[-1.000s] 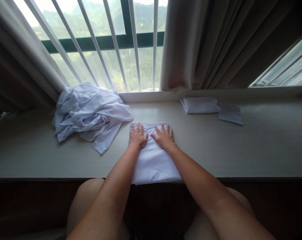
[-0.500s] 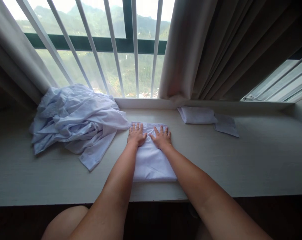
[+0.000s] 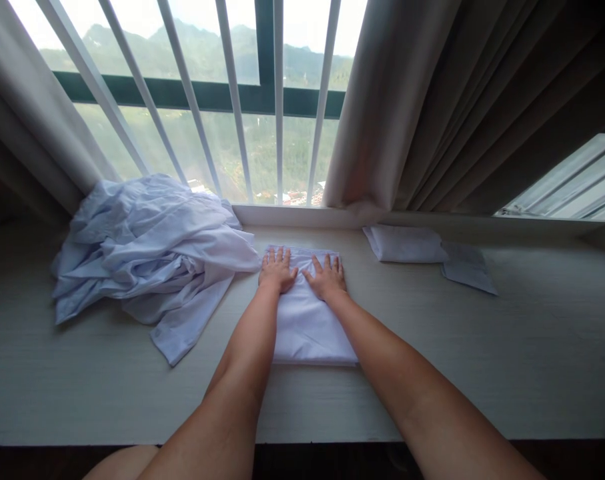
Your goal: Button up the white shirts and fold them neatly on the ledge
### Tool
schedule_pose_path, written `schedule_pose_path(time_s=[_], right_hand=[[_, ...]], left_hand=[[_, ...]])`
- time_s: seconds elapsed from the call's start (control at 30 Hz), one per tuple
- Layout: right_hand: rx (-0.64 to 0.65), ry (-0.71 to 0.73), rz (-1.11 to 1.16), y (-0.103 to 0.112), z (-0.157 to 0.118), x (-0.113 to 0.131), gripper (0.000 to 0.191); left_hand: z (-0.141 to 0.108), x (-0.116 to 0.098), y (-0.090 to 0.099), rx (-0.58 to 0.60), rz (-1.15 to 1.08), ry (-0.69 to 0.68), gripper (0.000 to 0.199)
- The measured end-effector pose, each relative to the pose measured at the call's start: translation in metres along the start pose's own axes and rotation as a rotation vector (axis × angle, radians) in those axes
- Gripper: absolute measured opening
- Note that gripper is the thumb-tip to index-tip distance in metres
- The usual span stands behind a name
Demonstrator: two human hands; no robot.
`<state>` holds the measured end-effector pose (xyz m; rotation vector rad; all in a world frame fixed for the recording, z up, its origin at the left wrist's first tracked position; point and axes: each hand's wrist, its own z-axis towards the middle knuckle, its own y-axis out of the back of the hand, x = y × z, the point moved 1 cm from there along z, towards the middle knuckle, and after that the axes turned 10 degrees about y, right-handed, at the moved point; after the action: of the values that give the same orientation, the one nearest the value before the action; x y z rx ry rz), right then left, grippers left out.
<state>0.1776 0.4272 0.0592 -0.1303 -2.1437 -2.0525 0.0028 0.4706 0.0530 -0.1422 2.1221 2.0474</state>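
A folded white cloth lies flat on the pale ledge, in the middle of the head view. On its far left part my left hand rests with the fingers spread. My right hand presses flat on the far right part, its fingers also apart. Both thumbs point toward each other with a small gap of creased fabric between them. Left of my left hand is a large crumpled pile of white cloth, with one loose end reaching close to the folded cloth.
Two smaller pieces lie to the right: a folded white cloth and a flat greyish one touching it. Behind the ledge stand white window bars, with a curtain at the right and another at the left.
The view has shifted slightly, so the ledge's front edge shows lower in the picture. Both hands stay spread on the folded cloth.
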Motion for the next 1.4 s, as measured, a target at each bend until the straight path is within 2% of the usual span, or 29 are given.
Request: schedule_pose_path(time_s=[0.33,0.63,0.83,1.13,1.4], right_hand=[[-0.05,0.024,0.018,0.004,-0.004,0.004,0.084],[-0.078,0.053,0.016,-0.001,-0.01,0.005,0.082],[-0.04,0.04,0.007,-0.005,-0.019,0.008,0.082],[-0.004,0.052,0.002,-0.007,-0.052,0.017,0.082],[-0.059,0.09,0.021,-0.012,-0.1,0.027,0.081]], left_hand=[[-0.006,0.001,0.007,0.01,0.047,-0.008,0.082],[-0.018,0.004,0.007,0.032,0.08,0.012,0.081],[-0.03,0.006,0.005,0.031,0.079,0.017,0.082],[-0.069,0.014,0.0,0.006,0.072,0.018,0.082],[-0.119,0.022,-0.004,-0.033,0.07,0.018,0.083]])
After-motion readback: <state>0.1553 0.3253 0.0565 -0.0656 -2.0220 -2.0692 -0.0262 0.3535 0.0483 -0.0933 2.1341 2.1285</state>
